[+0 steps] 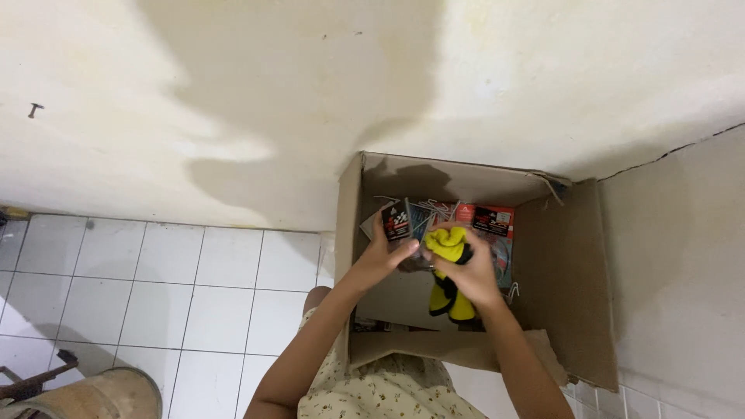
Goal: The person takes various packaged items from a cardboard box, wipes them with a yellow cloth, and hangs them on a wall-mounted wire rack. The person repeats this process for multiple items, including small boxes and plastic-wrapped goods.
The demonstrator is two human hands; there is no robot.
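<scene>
Socks (pixel 450 268), bright yellow with black bands, hang bunched over the open cardboard box (pixel 570 271) by the wall. Right hand (pixel 468 271) has its grip closed on them, left hand (pixel 384 252) pinches a dark printed card (pixel 397 223) at their top.

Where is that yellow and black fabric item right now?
The yellow and black fabric item is in the person's right hand, over the open cardboard box by the wall, beside the left hand.
</scene>
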